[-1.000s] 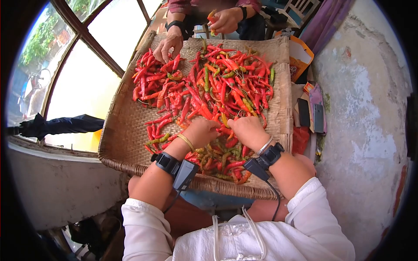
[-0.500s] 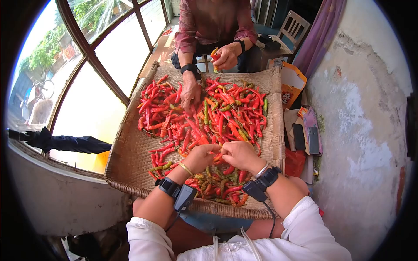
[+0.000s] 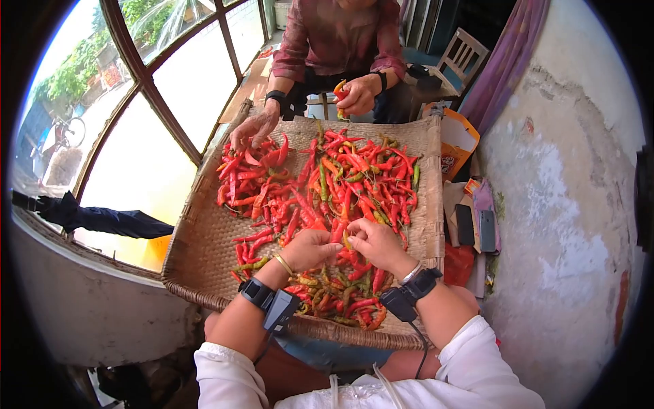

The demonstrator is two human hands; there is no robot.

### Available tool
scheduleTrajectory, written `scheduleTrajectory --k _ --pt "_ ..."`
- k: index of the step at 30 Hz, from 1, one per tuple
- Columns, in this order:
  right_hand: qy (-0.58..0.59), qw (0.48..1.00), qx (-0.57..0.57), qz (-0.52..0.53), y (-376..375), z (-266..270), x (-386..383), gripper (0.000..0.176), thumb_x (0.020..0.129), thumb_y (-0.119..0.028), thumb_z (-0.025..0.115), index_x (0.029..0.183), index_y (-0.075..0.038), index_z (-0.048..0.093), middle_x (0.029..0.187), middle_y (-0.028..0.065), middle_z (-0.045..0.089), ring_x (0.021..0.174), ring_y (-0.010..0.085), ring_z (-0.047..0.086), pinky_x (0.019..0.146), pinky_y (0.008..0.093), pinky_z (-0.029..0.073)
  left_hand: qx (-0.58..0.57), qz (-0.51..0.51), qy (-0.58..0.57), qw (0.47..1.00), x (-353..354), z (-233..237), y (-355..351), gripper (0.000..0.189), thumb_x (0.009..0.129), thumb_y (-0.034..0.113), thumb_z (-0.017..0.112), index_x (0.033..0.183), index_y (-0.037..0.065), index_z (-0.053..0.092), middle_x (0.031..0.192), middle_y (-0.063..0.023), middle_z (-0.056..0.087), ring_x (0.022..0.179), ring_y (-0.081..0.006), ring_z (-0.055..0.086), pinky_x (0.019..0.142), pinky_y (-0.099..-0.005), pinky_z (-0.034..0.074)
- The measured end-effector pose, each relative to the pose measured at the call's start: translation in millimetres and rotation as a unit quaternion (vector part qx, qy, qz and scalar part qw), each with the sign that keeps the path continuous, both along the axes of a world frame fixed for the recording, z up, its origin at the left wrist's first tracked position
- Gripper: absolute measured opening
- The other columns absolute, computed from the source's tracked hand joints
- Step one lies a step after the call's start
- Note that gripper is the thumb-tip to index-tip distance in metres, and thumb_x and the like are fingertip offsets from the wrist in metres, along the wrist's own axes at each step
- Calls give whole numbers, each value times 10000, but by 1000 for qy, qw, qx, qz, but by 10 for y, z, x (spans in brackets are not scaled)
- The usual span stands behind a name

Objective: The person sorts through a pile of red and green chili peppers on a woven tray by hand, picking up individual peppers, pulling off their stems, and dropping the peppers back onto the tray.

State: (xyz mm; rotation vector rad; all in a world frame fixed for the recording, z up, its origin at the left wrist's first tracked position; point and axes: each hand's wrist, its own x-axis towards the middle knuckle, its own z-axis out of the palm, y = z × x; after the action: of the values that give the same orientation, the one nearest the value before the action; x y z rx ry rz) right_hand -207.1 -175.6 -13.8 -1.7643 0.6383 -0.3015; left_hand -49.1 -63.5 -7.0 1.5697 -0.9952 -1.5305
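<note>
A wide woven tray [image 3: 199, 262] holds many chili peppers [image 3: 361, 163], mostly red, with some green and yellowish ones. Above its near half, my left hand [image 3: 306, 249] is closed, with a red chili pepper at its fingertips. Close by on the right, my right hand [image 3: 376, 244] pinches a small yellowish chili pepper [image 3: 347, 240] between thumb and fingers. The fingertips of both hands nearly meet. Below them lies a heap of mixed green, yellow and red peppers [image 3: 340, 293].
Across the tray sits a person in a dark red shirt [image 3: 340, 41], one hand over the left pile, the other holding a pepper. Windows and a folded umbrella [image 3: 116, 221] are at left. Phones [image 3: 487, 230] and an orange box [image 3: 458, 140] lie beside the right wall.
My hands have drawn slightly apart, showing the yellowish pepper. The other person's hand has moved from the middle of the pile to the tray's far left.
</note>
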Motion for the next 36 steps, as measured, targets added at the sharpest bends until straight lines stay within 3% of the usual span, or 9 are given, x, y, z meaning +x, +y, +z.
scheduleTrajectory --k 2,4,6,10,14,21,26,29,36 --pt "66 923 -374 61 -28 -61 -49 224 756 -204 614 927 -71 559 777 76 565 729 253 584 636 366 469 -100 174 94 975 150 -98 -20 237 884 217 502 1012 21 535 786 -34 609 522 -48 503 454 -181 408" --pt "140 932 -319 103 14 -102 -97 287 726 -216 626 988 -116 569 891 99 535 843 314 552 713 408 453 -198 376 183 887 168 -63 -71 426 861 224 537 1192 -15 417 916 -70 584 551 -64 504 506 -191 433" --pt "161 903 -333 218 15 -159 -89 330 730 -226 628 1034 -117 563 928 113 502 857 303 552 729 402 452 -213 353 175 894 253 -116 -67 541 861 221 533 1296 8 292 1037 -78 544 598 -69 521 557 -201 459" --pt "244 885 -315 240 78 -85 -85 350 735 -235 629 1060 -126 560 986 125 472 889 302 542 758 414 447 -57 151 10 987 83 -340 -41 404 841 201 559 1174 -8 466 980 -82 584 679 -103 569 583 -235 479" --pt "189 903 -311 228 63 -295 -97 294 726 -237 626 988 -108 598 924 114 487 896 285 539 751 382 438 -128 -80 -244 958 -101 -359 12 343 787 178 569 1090 31 506 854 -130 622 732 -237 611 647 -322 472" --pt "103 944 -236 204 103 -372 -7 154 710 -162 617 821 -57 633 753 89 580 743 249 577 675 352 452 -154 -135 -288 936 -141 -506 54 298 772 195 578 1025 46 529 783 -128 620 706 -245 613 639 -341 465" --pt "-9 994 109 10 119 -180 21 86 738 -61 596 814 -21 607 661 23 591 642 101 560 593 241 447 -65 -75 -108 989 -164 -395 28 257 836 266 553 967 45 572 762 -48 618 559 -115 572 522 -257 466" --pt "-23 993 112 -28 100 -153 49 78 765 -66 595 827 -19 597 647 3 577 575 78 543 518 228 440 -18 -49 7 999 -219 -160 30 268 862 323 532 879 63 598 578 51 492 447 -31 434 412 -186 357" --pt "-49 995 -6 -84 -16 -33 8 189 792 -139 579 946 -29 582 633 52 582 567 118 577 511 257 449 -5 39 -46 998 -74 -134 6 236 851 282 558 823 50 588 590 51 505 447 -33 440 409 -181 354"
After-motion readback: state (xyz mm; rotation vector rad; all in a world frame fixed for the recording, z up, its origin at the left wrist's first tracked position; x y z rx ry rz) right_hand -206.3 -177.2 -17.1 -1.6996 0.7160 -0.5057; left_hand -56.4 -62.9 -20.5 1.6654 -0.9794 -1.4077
